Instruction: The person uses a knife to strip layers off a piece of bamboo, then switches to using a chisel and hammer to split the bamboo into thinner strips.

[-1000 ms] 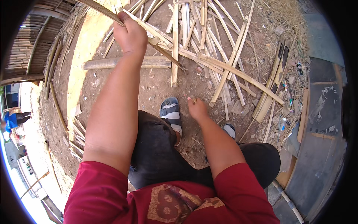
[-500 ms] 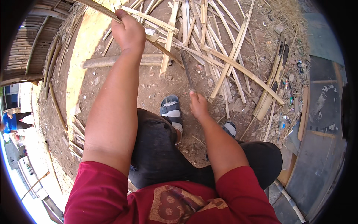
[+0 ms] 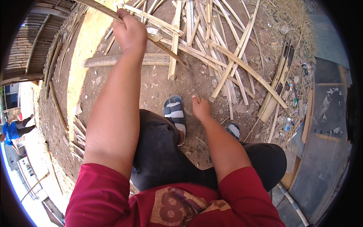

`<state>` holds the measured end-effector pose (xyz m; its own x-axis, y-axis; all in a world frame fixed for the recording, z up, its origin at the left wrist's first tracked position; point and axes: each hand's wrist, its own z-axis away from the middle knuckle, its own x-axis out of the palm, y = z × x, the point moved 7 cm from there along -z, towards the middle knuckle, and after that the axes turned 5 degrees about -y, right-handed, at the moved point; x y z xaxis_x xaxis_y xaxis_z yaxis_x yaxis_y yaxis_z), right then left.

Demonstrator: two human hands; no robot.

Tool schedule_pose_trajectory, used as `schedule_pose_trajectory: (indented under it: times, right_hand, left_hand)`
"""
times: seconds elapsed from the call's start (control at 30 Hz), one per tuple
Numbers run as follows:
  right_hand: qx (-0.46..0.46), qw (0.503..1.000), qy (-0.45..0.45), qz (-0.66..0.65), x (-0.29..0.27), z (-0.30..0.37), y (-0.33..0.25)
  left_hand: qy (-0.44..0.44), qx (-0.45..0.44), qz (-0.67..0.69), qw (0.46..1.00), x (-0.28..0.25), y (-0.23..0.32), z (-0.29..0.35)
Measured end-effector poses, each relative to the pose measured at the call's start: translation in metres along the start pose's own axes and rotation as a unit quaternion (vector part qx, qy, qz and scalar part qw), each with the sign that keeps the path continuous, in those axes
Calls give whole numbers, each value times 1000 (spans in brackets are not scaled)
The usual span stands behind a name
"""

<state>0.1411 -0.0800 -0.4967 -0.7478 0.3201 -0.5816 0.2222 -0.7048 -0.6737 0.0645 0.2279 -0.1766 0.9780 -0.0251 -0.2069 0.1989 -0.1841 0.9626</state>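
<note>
Hands closed (left round stick), printed shirt

Only one mark I can make out from here: a big numeral, dark red on a tan block, printed on the chest of the red shirt, well below the fingers of the right hand in my view. More tan print beside it, folded, can't read it. Litter far right of those fingers: any lettering too small for me.
</note>
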Motion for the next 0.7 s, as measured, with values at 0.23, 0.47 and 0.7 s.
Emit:
schedule_pose_trajectory:
  times: [0.23, 0.47, 0.7]
  right_hand:
    - [186, 848, -164, -468, -26, 19, -50]
    - [-38, 972, 15, -233, -8, 1, -17]
    - [53, 890, -96, -442, -23, 2, -84]
  left_hand:
    - [4, 36, 38, 999, -5, 1, -1]
    - [13, 30, -2, 999, -1, 3, 0]
    - [-38, 5, 111, 993, 2, -3, -5]
